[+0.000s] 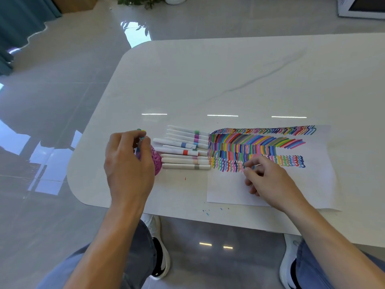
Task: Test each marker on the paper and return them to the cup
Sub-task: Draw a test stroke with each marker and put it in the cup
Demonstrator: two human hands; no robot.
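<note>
A purple lattice cup (156, 161) stands on the white table, left of a row of several capped white markers (183, 152) lying side by side. My left hand (128, 161) is closed over the cup's mouth, pinching a marker (142, 136) whose coloured end shows above my fingers. The paper (308, 184) lies to the right, its upper part filled with rows of coloured strokes (250, 147). My right hand (265, 178) rests on the paper below the strokes, fingers curled and fingertips pinched together. A small teal bit shows at the tips; what it is I cannot tell.
Small ink spots (206, 211) mark the table near its front edge (187, 217). The table's rounded left corner (79, 192) is close to the cup. My knees and white shoes (158, 247) are below the edge, over a glossy tiled floor.
</note>
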